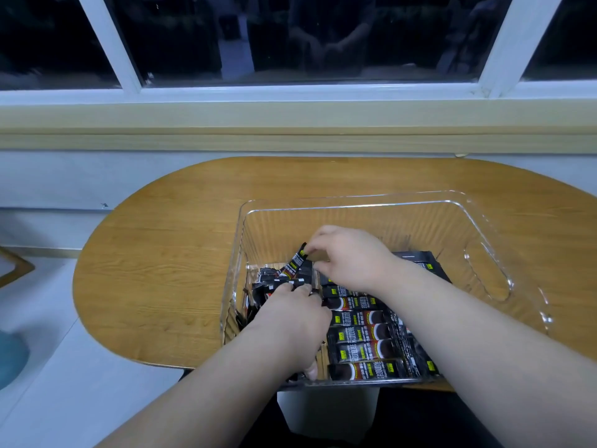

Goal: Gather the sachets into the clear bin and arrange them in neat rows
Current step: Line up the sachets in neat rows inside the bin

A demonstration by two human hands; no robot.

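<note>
A clear bin stands on the wooden table, and both my hands are inside it. Black sachets with red and yellow print lie side by side in a row along the bin's middle. A loose heap of sachets sits in the left part. My left hand presses down on that heap, fingers closed over several sachets. My right hand pinches the top end of one upright sachet above the heap. A further column of sachets lies under my right forearm.
The table is oval and butts against a wall under a window sill. The bin's right side holds a cut-out handle. A pale floor and a blue round object lie to the left, below the table edge.
</note>
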